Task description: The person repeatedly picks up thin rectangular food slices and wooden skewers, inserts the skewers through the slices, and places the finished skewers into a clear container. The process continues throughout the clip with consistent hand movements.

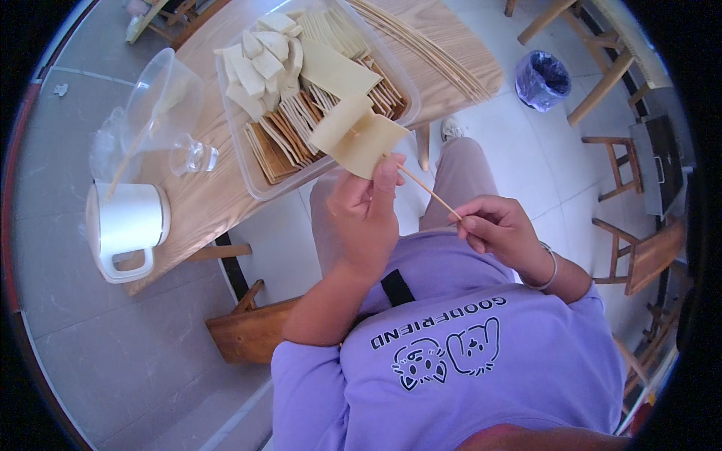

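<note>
Between the thumb and fingers of my left hand (366, 217) is a thin pale yellow sheet, apparently tofu skin (375, 144), folded over on itself at the far side. A thin wooden skewer (427, 190) enters the sheet near my left thumb. My right hand (496, 228) pinches the other end of the skewer. Just beyond the sheet, a clear plastic box (258, 191) holds stacked brown-edged slices (282, 138), white chunks (264, 59) and more flat pale sheets (338, 67).
Several loose skewers (423, 48) lie on the wooden table (220, 208) right of the box. To the left stand a white mug (130, 220) with a stick, a clear plastic container (163, 96) and a small glass (194, 155). A lined bin (542, 80) and wooden stools (617, 169) are at right.
</note>
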